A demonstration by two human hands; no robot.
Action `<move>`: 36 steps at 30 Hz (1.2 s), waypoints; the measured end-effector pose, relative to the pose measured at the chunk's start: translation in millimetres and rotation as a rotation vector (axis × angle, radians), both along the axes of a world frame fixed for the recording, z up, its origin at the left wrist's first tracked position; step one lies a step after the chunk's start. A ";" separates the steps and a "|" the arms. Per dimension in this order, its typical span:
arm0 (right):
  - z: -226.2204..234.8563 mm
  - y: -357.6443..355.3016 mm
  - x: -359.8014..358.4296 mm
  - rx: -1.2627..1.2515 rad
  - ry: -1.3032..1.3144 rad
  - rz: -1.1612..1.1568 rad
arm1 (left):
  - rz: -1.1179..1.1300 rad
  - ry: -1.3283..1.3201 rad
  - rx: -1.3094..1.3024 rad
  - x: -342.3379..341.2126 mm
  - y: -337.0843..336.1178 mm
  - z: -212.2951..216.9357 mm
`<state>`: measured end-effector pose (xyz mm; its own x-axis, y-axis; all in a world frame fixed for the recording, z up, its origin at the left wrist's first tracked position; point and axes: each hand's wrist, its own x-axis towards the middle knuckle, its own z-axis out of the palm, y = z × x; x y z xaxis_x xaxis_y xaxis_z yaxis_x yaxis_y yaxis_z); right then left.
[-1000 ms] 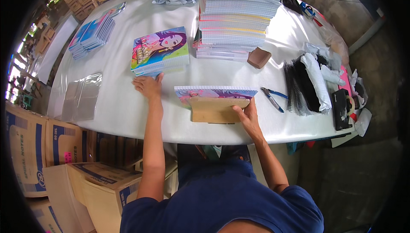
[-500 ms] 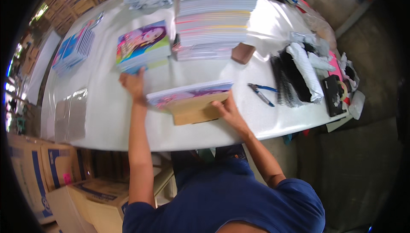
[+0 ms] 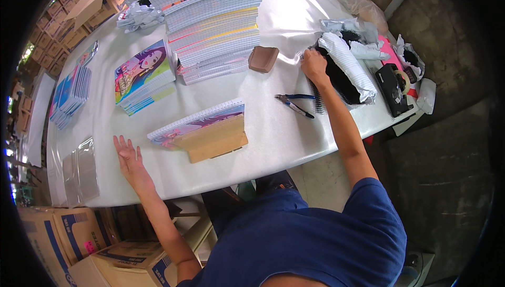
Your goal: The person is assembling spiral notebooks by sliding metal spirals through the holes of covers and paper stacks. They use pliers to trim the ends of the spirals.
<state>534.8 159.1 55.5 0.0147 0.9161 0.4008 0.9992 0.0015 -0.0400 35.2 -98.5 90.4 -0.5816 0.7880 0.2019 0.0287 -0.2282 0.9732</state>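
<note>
My left hand [image 3: 131, 167] hovers over the near left of the white table, fingers spread and holding nothing. In front of me a colourful notebook with a row of holes along its edge [image 3: 208, 120] rests against a brown cardboard piece [image 3: 216, 141]. My right hand [image 3: 314, 67] is closed at the far end of a pile of black spiral binding coils [image 3: 336, 76]; its fingertips are partly hidden. Cutting pliers [image 3: 295, 105] with blue handles lie just left of the coils. Beyond them sits a brown block [image 3: 263, 59].
A tall stack of punched sheets [image 3: 215, 29] stands at the back. Left of it are a pile of notebooks [image 3: 144, 74] and another pile [image 3: 71, 95]. Clear plastic sleeves [image 3: 80, 174] lie at the left edge. A black tape dispenser [image 3: 393, 91] stands at the right.
My left hand has drawn back from the notebook pile and opened. My right hand has let go of the notebook and cardboard and moved right to the coils. The view has shifted.
</note>
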 end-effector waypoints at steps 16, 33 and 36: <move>125.5 -88.7 -60.7 -0.350 0.682 0.749 | -0.171 1.433 0.071 163.5 39.1 101.4; 104.0 -129.0 -120.8 -0.569 1.088 0.958 | -0.395 1.379 -0.151 174.4 59.8 84.8; 114.0 -131.3 -116.1 -0.693 1.005 0.933 | -0.403 1.370 -0.155 174.6 57.8 84.1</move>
